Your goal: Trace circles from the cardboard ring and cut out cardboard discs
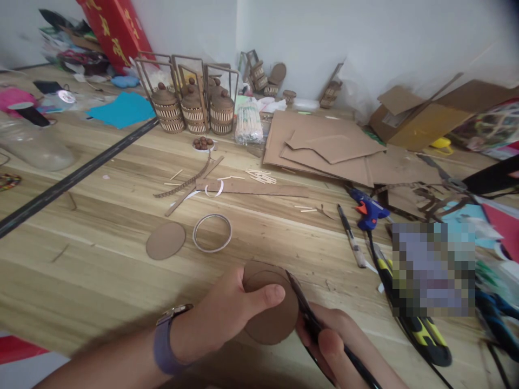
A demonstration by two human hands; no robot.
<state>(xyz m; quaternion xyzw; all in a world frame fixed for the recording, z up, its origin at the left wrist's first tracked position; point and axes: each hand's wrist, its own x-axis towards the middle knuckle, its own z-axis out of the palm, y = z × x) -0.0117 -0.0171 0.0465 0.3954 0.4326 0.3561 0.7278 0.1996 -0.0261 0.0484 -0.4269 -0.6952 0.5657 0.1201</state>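
Observation:
My left hand [231, 302], with a watch on its wrist, grips a brown cardboard piece [271, 324] between thumb and fingers. The piece is partly trimmed to a round shape, and a curved pencil line shows near its upper edge. Black scissors [310, 319] are held in my right hand [330, 335], their blades at the right edge of the cardboard. How far the blades are apart is hard to see. Beyond my hands lie a cardboard disc [165, 240] and a ring-shaped tape roll [212, 233].
A pen [351, 235], a blue glue gun [368, 208] and a yellow-black utility knife [425, 335] lie at right. Cardboard sheets [316, 140] are stacked behind. Small lidded baskets [192, 111] with tall handles stand at the back, near a dish of brown beads [203, 143].

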